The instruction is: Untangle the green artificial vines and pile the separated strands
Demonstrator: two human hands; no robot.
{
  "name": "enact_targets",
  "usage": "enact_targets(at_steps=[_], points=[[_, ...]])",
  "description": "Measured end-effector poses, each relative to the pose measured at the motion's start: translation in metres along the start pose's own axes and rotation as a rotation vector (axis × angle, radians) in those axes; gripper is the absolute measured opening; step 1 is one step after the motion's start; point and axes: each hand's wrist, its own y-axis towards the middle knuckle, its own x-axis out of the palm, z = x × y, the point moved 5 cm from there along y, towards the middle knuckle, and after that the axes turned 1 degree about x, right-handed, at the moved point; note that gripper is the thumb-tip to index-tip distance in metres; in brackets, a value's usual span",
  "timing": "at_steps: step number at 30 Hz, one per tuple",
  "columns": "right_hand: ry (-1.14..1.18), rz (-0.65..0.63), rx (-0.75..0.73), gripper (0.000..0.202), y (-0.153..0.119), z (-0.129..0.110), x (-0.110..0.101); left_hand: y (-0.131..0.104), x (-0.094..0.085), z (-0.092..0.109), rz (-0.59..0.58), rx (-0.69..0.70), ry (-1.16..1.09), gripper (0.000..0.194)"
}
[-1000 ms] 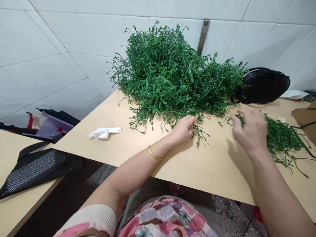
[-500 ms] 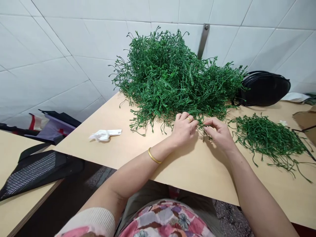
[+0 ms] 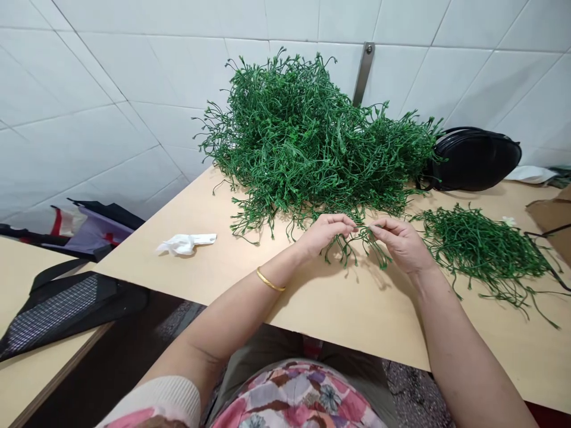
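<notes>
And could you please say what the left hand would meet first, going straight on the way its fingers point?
Probably the right hand, facing it just past the green sprigs between them; depth is unclear.

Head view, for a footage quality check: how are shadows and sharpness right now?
Head view: soft shadows lie on the table beneath the left hand and right hand, both fairly sharp; head view: dark under the table; head view, between the hands: thin green stems overlap, hard to count.
</notes>
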Motion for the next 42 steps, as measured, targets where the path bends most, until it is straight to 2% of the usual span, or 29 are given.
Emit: enact_targets(at_steps=[3,5,11,17,20,23,25,29,33,39,42], points=[[0.045,-0.022,0.026,0.022,-0.002,0.000,0.006,0.000,0.002,-0.002,-0.022,-0.021,0.005,0.024],[0.084,-0.048,0.072,0.024,-0.002,0.001,0.010,0.001,0.001,-0.005,-0.015,-0.032,0.030,0.024],[0.144,-0.082,0.191,0.029,-0.005,0.004,0.015,0.002,-0.004,-0.006,0.056,0.052,0.112,0.021],[0.044,-0.117,0.148,0.025,-0.005,0.008,0.015,0.001,-0.004,-0.003,0.056,0.059,0.162,0.020],[-0.071,-0.135,0.102,0.020,-0.005,0.009,0.016,0.002,-0.002,-0.009,0.011,-0.021,0.231,0.018],[-0.174,-0.113,0.085,0.015,-0.006,0.011,0.018,0.003,-0.001,-0.014,-0.040,-0.078,0.341,0.024],[-0.161,-0.094,0.085,0.016,-0.006,0.010,0.019,0.003,-0.001,-0.014,-0.053,-0.062,0.363,0.026],[0.007,-0.060,0.102,0.023,-0.004,0.009,0.019,0.001,0.001,-0.009,-0.057,-0.043,0.348,0.022],[0.081,-0.090,0.167,0.030,-0.003,0.014,0.017,0.000,0.003,-0.006,-0.052,-0.045,0.355,0.013],[0.046,-0.192,0.189,0.035,-0.004,0.020,0.024,0.000,-0.002,-0.005,0.031,-0.051,0.477,0.009],[-0.046,-0.135,0.175,0.033,-0.004,0.020,0.024,0.001,-0.003,-0.005,0.027,-0.045,0.447,0.007]])
